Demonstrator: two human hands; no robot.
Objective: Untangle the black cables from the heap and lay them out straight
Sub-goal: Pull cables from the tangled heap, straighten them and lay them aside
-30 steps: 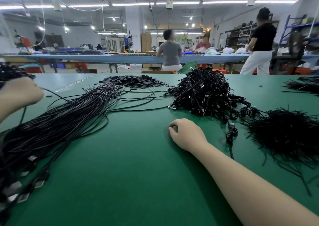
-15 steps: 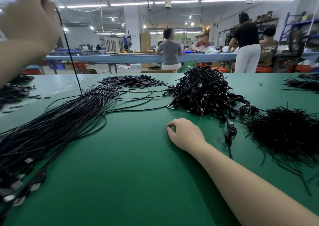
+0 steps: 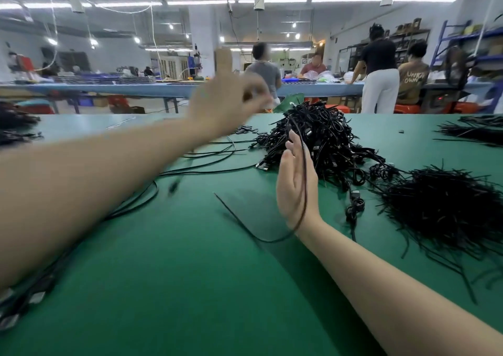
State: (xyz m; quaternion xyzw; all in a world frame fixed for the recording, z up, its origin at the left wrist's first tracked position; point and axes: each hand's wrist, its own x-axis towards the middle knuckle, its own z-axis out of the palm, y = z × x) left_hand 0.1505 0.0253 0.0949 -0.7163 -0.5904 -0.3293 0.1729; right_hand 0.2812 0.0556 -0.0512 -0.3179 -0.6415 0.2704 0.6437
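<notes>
A tangled heap of black cables [image 3: 329,143] sits at the middle back of the green table [image 3: 190,287]. My right hand [image 3: 291,189] is raised just in front of the heap, palm turned left, fingers straight. One black cable [image 3: 304,176] runs from the heap down across this palm and wrist, then loops onto the table. My left arm reaches across from the left; my left hand [image 3: 226,105] is blurred in the air beside the heap's top, and its grip is unclear. Straightened cables [image 3: 136,206] lie along the left, mostly hidden under my left arm.
A bushy pile of thin black strips [image 3: 441,208] lies to the right of the heap, with another pile [image 3: 473,130] at the far right edge. More black items [image 3: 13,127] lie at the far left. Several people work at a long blue bench [image 3: 174,89] behind.
My left hand swung from high on the left over to the heap's top. My right hand lifted off the table and opened, and a cable now hangs across it.
</notes>
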